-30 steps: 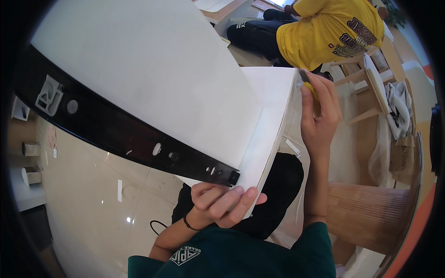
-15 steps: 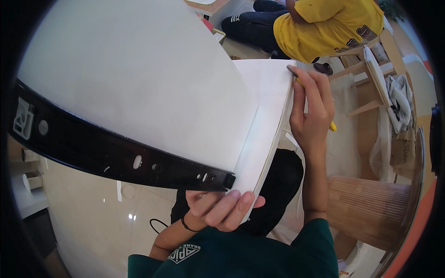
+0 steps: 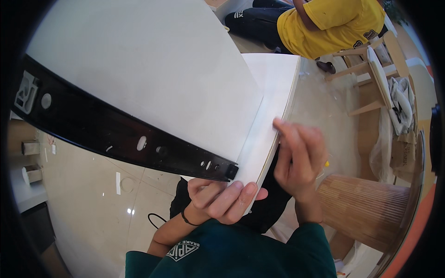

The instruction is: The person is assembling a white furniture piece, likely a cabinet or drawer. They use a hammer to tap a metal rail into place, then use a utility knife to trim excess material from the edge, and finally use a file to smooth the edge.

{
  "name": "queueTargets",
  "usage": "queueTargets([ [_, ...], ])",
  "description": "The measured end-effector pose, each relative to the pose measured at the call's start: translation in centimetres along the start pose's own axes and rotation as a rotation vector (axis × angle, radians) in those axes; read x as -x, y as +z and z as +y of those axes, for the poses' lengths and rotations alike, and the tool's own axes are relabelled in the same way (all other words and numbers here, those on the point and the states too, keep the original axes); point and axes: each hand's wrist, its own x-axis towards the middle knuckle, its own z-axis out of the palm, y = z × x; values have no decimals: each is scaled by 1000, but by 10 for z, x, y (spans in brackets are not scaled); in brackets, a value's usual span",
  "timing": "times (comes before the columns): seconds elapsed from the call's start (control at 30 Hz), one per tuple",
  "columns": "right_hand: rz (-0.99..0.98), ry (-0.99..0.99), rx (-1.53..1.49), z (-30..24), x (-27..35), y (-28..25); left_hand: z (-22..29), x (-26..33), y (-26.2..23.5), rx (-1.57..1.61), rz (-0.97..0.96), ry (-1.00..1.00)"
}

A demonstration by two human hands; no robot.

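A large white board (image 3: 153,69) fills the upper left, with a black metal drawer slide (image 3: 125,134) along its near side. At its right end stands a white panel (image 3: 273,78) with a bare, tan-coloured edge. My left hand (image 3: 225,199) grips the panel's near corner, fingers bent over its face beside the slide's end. Closed by the panel's right edge, my right hand (image 3: 299,155) has its index fingertip at that edge. A small yellow end (image 3: 327,163) of a slim tool pokes out behind this hand; the rest is hidden.
Another person in a yellow shirt (image 3: 329,28) sits on the floor at the far right. Nearby are a wooden chair (image 3: 366,78) and a dark shoe (image 3: 327,67). A ribbed wooden drum-shaped piece (image 3: 366,208) stands right of my arm. Scraps (image 3: 118,183) lie on the tiled floor.
My right hand has slid from the panel's far corner toward me along its edge. The tool's grey tip, seen before, is now hidden. My left hand keeps its grip; the view has shifted slightly.
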Motion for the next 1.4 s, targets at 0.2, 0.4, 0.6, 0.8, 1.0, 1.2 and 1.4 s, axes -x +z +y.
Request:
queueTargets([
  [0.2,-22,41,-77,4,-2,-10,-1,3,-2,-7,-18,-5],
  [0.4,197,268,-116,65,-33,5,-4,-7,-7,-18,-80,50],
  [0.6,135,794,-463,124,10,46,-4,-10,-10,-32,-123,66],
  [0.8,-213,1399,-582,262,87,69,-5,-9,-12,-13,-164,60],
  [1.0,-230,1579,-556,323,86,37,-4,-3,-14,-15,-158,24],
  [1.2,-175,1613,-543,347,89,31,-4,1,-14,17,-148,12],
  [1.4,-193,1597,-551,334,82,31,-5,-4,-15,27,-167,11],
])
